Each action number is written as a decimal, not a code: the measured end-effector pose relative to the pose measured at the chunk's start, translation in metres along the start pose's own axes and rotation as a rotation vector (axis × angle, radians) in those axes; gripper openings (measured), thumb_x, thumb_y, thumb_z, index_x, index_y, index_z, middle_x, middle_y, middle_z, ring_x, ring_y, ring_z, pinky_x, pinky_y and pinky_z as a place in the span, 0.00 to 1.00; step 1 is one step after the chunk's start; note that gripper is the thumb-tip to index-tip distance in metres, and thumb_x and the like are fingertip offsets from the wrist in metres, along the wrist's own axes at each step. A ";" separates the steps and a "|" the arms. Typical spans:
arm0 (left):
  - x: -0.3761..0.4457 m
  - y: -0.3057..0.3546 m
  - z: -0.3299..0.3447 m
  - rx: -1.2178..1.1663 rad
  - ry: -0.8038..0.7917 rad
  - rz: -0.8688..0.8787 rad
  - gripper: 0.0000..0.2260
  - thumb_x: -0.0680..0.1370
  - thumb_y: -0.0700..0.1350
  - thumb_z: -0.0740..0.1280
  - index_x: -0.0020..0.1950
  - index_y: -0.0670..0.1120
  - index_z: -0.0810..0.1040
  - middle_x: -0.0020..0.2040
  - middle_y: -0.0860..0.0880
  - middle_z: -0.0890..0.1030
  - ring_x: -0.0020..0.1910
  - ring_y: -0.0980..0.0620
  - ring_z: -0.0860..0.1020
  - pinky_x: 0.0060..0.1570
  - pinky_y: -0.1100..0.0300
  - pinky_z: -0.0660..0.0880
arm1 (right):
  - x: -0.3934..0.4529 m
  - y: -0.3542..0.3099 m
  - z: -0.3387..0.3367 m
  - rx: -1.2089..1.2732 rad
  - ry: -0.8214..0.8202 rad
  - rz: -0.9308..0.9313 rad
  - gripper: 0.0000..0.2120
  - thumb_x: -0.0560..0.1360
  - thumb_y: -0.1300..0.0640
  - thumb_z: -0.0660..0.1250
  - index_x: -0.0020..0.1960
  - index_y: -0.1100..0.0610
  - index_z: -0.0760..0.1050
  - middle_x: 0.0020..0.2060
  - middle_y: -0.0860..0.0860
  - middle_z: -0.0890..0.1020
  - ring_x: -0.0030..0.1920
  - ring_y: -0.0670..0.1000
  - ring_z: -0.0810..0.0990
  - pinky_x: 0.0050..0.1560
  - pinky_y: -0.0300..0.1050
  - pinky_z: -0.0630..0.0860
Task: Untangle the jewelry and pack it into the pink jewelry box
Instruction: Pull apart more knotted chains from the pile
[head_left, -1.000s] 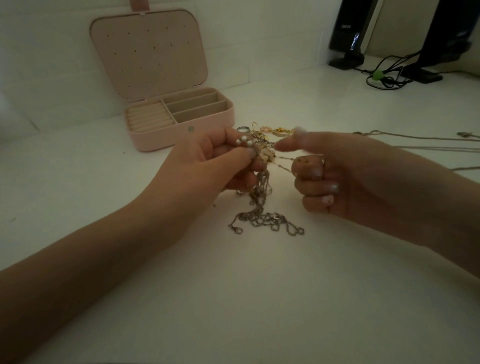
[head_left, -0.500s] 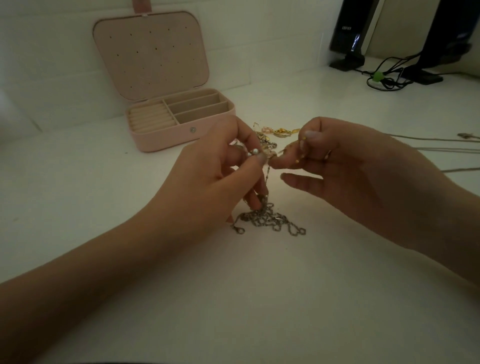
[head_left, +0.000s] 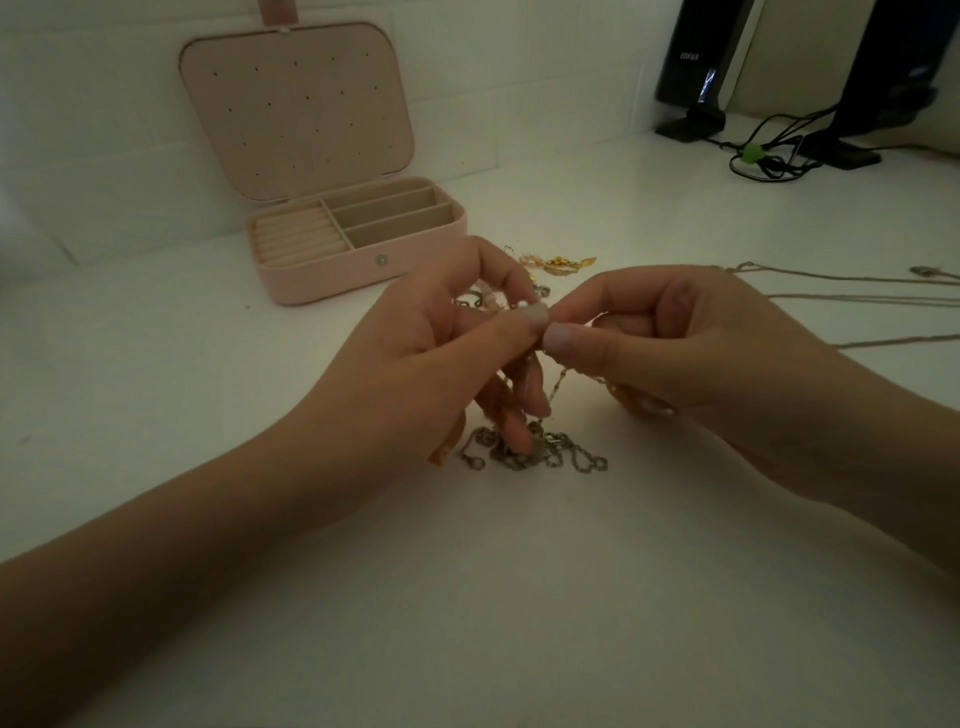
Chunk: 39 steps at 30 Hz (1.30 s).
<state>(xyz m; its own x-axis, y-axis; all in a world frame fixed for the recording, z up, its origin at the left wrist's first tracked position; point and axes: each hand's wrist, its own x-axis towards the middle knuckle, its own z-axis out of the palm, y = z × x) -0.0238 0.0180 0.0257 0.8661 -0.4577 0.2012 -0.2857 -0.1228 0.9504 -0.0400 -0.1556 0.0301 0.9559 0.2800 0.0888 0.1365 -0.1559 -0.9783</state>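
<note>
A white table (head_left: 519, 597) is seen under everything, dimly lit. Well beyond the grip and to its left, the pink jewelry box (head_left: 363, 270) is set with its lid (head_left: 296, 104) raised, the lid's inner face dotted with small holes. Inside the box, a block of ring rolls (head_left: 298, 236) is found on the left and three long compartments (head_left: 392, 213) on the right; no jewelry can be made out in any of them.

Far beyond the grip to the right, two black speakers (head_left: 696, 67) and a bundle of black cables (head_left: 769, 156) are seen. To the right of the grip, thin pale cords (head_left: 841, 299) are laid across the table.

The left hand (head_left: 415, 364) and the right hand (head_left: 691, 348) are brought together above the table, fingertips nearly touching. The tangled jewelry (head_left: 524, 306) is pinched between thumb and forefinger of the left hand, with a small pearl showing at the fingertips. A fine chain (head_left: 561, 379) from the same knot is pinched by the curled right fingers and is led downward. Directly below the grip, a heap of silver chain (head_left: 535, 452) is lying on the table, touched by the lower left fingers. Just beyond the grip, gold pieces (head_left: 561, 262) are lying on the table.
</note>
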 end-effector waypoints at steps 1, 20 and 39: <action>0.000 -0.001 0.000 0.004 -0.012 -0.002 0.03 0.76 0.47 0.63 0.45 0.48 0.71 0.29 0.49 0.80 0.23 0.53 0.77 0.17 0.67 0.62 | 0.000 0.000 -0.001 -0.018 0.013 -0.004 0.12 0.63 0.51 0.72 0.42 0.56 0.83 0.24 0.57 0.67 0.24 0.46 0.62 0.25 0.33 0.60; 0.003 -0.007 -0.005 0.096 0.070 -0.089 0.07 0.78 0.45 0.62 0.40 0.51 0.71 0.28 0.49 0.79 0.20 0.53 0.74 0.18 0.64 0.64 | 0.000 -0.001 -0.011 0.598 -0.128 0.206 0.03 0.64 0.58 0.63 0.32 0.56 0.72 0.33 0.49 0.71 0.28 0.46 0.65 0.25 0.37 0.58; 0.005 -0.011 -0.007 0.044 0.001 0.056 0.09 0.75 0.49 0.64 0.37 0.52 0.80 0.32 0.51 0.80 0.33 0.56 0.78 0.27 0.64 0.73 | 0.008 0.006 -0.009 0.380 -0.193 0.269 0.10 0.65 0.53 0.66 0.26 0.52 0.73 0.29 0.50 0.73 0.26 0.46 0.69 0.22 0.37 0.61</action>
<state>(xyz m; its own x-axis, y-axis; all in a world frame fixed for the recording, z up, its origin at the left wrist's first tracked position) -0.0134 0.0227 0.0183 0.8487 -0.4637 0.2542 -0.3514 -0.1352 0.9264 -0.0294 -0.1626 0.0263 0.8737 0.4533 -0.1768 -0.2464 0.0990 -0.9641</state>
